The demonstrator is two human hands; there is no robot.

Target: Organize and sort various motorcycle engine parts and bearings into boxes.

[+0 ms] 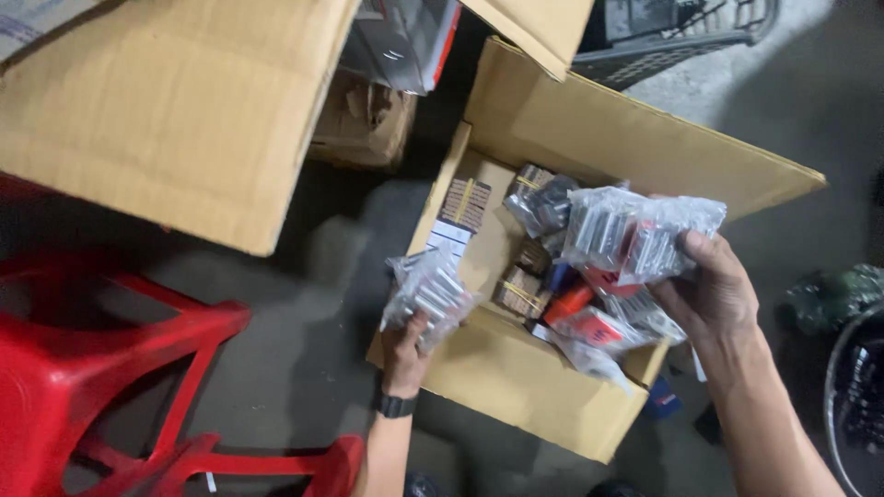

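Holding: two clear plastic packets of small metal parts, one per hand, above an open cardboard box [516, 368] on the floor.
Left hand [405, 350]: grip clamped on the smaller packet [428, 290], at the box's left edge.
Right hand [714, 290]: grip clamped on the larger packet [635, 230], over the box's contents.
Box contents: brown small cartons [465, 202], more bagged parts.
Surroundings: red plastic stool [83, 368] at left; large cardboard box [166, 110] above it.

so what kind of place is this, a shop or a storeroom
Likely a storeroom or workshop floor: open cardboard boxes sit on bare concrete, one filled with bagged small parts. The left hand and right hand each hold a clear bag, beside a red plastic stool.
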